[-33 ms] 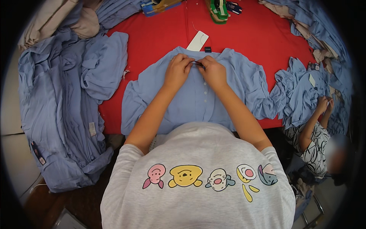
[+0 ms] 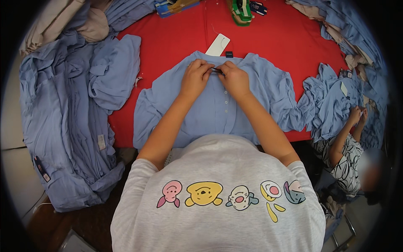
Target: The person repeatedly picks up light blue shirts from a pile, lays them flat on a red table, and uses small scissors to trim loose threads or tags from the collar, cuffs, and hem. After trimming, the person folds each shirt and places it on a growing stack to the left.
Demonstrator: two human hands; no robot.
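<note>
A light blue shirt [image 2: 201,105] lies spread in front of me, a row of small buttons running down its middle. Both hands meet just below its neckline. My left hand [image 2: 195,77] and my right hand [image 2: 234,80] have their fingers pinched round a small dark strip [image 2: 216,70], which spans the gap between them. Its exact kind is too small to tell. Just beyond the neckline are a white hang tag [image 2: 218,44] with a thin string and a small black label [image 2: 229,54].
A red cloth [image 2: 176,38] covers the table. Stacked blue shirts [image 2: 63,122] fill the left side. At the far edge stands a green tape dispenser [image 2: 241,14]. On the right, a co-worker's hands [image 2: 358,115] are at another crumpled blue shirt [image 2: 329,103].
</note>
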